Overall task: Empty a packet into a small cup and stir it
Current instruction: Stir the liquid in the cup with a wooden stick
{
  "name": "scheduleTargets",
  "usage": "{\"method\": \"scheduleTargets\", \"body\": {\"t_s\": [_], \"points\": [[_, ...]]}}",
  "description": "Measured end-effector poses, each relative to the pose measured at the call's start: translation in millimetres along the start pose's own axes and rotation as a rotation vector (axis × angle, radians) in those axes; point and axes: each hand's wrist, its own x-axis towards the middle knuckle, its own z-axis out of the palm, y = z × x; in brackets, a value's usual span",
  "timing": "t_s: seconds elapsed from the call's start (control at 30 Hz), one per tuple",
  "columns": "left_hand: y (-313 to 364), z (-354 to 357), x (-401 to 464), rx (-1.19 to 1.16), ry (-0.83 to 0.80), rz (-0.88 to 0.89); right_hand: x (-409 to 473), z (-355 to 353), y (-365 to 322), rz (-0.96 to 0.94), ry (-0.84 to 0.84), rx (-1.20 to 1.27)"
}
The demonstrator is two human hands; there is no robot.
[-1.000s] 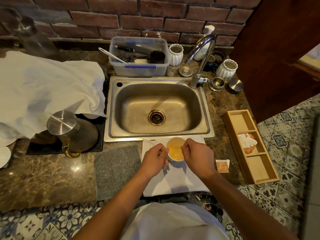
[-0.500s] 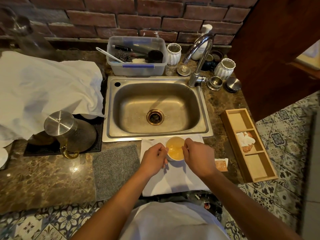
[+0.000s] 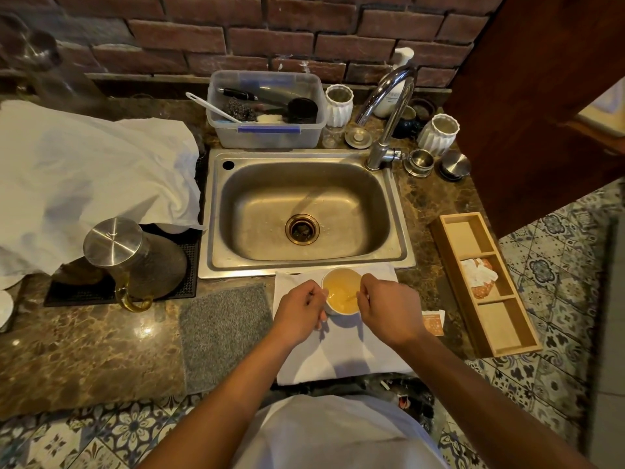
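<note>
Cup (image 3: 341, 291) upright on white cloth (image 3: 338, 353) before sink (image 3: 304, 211), yellow liquid inside. Left hand (image 3: 297, 311) grips cup's side; right hand (image 3: 389, 308) pinches thin stirrer, barely visible. Marble counter (image 3: 84, 350), brick wall (image 3: 270, 35).

No text can be read here. The white pump bottle (image 3: 392, 96) behind the tap carries a dark printed label, and the orange packet (image 3: 433, 322) on the counter bears small white marks, both too blurred to make out.

Steel sink (image 3: 306, 211) w/ tap (image 3: 389, 110); plastic tub (image 3: 267, 110) behind; wooden tray (image 3: 483, 282) right; kettle (image 3: 132, 255) left.
</note>
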Motion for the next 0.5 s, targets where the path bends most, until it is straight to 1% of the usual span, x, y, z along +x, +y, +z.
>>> {"method": "scheduleTargets", "body": {"t_s": [0.1, 0.2, 0.4, 0.5], "points": [[-0.8, 0.5, -0.2, -0.002, 0.0, 0.01, 2.3, 0.0, -1.2, 0.032, 0.029, 0.029], [-1.7, 0.4, 0.1, 0.001, 0.0, 0.009, 2.1, 2.8, -4.1, 0.014, 0.041, 0.065], [-0.1, 0.2, -1.5, 0.018, 0.004, 0.017, -5.4, 6.3, -8.1, -0.039, -0.048, 0.105], [-2.5, 0.4, -0.5, 0.018, 0.003, 0.024, -5.9, 3.6, -2.5, -0.033, -0.056, 0.083]]}}
